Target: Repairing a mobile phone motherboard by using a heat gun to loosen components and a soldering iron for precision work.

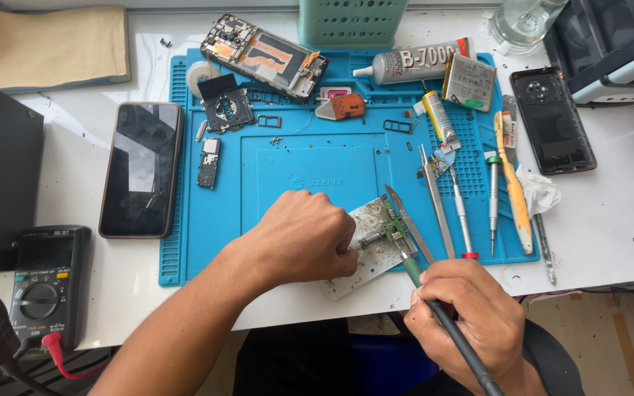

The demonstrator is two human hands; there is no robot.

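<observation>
the left hand presses a metal holder plate carrying a small circuit board at the blue mat's near edge. the right hand grips a soldering iron, tip on the board. far right on the mat lie a grey glue tube and a white-labelled battery.

- Your widest open patch is the middle of the blue mat, just above your left hand.
- To the right of the metal plate, tweezers, screwdrivers and a toothbrush lie side by side and bar that way.
- Your right hand with the soldering iron fills the near-right edge.
- At the left, the phone and multimeter crowd the tabletop.
- The far mat edge is lined with an opened phone and glue tube.
</observation>
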